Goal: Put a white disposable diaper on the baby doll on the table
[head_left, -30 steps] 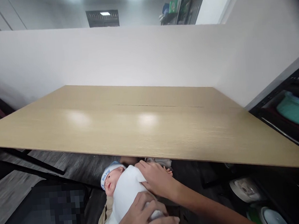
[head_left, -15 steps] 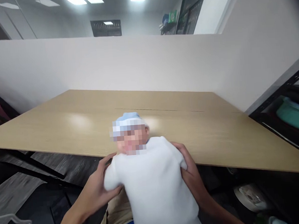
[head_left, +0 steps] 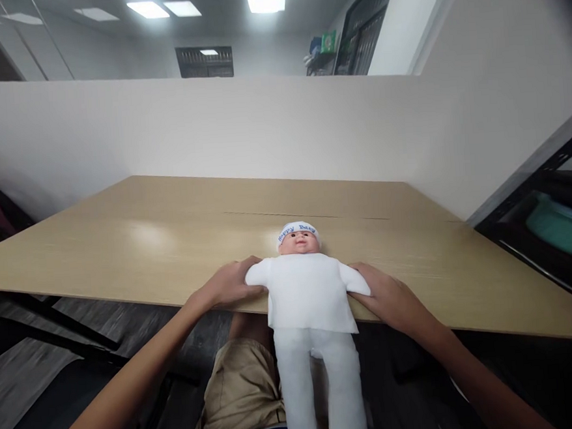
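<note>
A baby doll (head_left: 309, 291) in a white top and white trousers lies face up, its head and upper body over the front edge of the wooden table (head_left: 170, 242). Its legs hang down off the edge towards my lap. On its head is a white cap (head_left: 297, 229) with blue lettering that reads "Happy Baby". My left hand (head_left: 232, 282) grips the doll's arm on the left of the view. The other arm is held by my right hand (head_left: 382, 293). Part of the fingers of both hands is hidden behind the sleeves.
A black chair (head_left: 54, 407) stands at the lower left. To the right is a dark metal rack (head_left: 515, 198) with a teal item (head_left: 571, 227) on it. Behind the table rises a white wall (head_left: 260, 125) with glass above. My beige shorts (head_left: 242, 387) show below the edge.
Both hands have moved the doll forward and down onto the table's front edge. It was tilted and closer to me; now it is straight, with its face up and its legs in view.
</note>
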The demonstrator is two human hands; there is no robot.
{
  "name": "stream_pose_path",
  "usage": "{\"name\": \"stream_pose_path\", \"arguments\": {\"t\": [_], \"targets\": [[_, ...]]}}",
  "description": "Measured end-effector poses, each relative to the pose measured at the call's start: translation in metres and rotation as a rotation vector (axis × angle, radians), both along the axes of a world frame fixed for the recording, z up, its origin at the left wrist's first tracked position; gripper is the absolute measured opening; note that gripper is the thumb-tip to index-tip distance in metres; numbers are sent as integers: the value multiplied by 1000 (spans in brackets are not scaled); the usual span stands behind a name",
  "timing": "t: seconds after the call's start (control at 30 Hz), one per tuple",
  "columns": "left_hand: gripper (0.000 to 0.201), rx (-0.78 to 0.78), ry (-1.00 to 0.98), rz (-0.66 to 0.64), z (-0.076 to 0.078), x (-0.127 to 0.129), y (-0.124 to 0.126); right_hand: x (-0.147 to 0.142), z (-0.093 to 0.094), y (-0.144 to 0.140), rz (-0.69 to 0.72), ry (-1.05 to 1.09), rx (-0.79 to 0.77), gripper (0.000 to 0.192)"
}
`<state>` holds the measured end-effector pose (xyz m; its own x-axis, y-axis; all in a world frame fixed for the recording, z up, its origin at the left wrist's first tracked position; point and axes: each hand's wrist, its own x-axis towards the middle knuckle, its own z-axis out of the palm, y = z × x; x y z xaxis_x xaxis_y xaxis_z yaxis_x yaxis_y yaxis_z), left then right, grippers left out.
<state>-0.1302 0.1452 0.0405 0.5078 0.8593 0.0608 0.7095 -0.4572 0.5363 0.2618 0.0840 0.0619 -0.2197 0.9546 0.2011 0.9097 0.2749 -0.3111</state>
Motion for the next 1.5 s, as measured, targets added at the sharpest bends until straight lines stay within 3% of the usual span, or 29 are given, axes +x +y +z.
{"name": "stream_pose_path", "arguments": {"t": [0.23,0.47,0.57,0.8,0.97,1.17,1.37,1.5], "targets": [[69,-22,-5,65,-12,-27,2,25,-40,2,-59,48,62,44],[56,48,-33,109,-31,-40,18,33,-58,32,-5,103,-32,47],[57,95,-81,131,-42,-39,48,33,-61,62,-3,92,3,45],[62,92,-148,135,-54,-33,147,35,-70,157,-66,9,103,28],[66,114,-126,189,-55,-28,202,36,-73,214,-88,39,145,38],[68,278,-127,190,-59,-21,247,46,-80,260,-91,92,218,41],[72,447,-48,411,-67,-13,283,56,-85,299,-45,88,363,49],[67,451,-38,438,-71,-11,298,62,-89,319,-75,37,355,56]]}}
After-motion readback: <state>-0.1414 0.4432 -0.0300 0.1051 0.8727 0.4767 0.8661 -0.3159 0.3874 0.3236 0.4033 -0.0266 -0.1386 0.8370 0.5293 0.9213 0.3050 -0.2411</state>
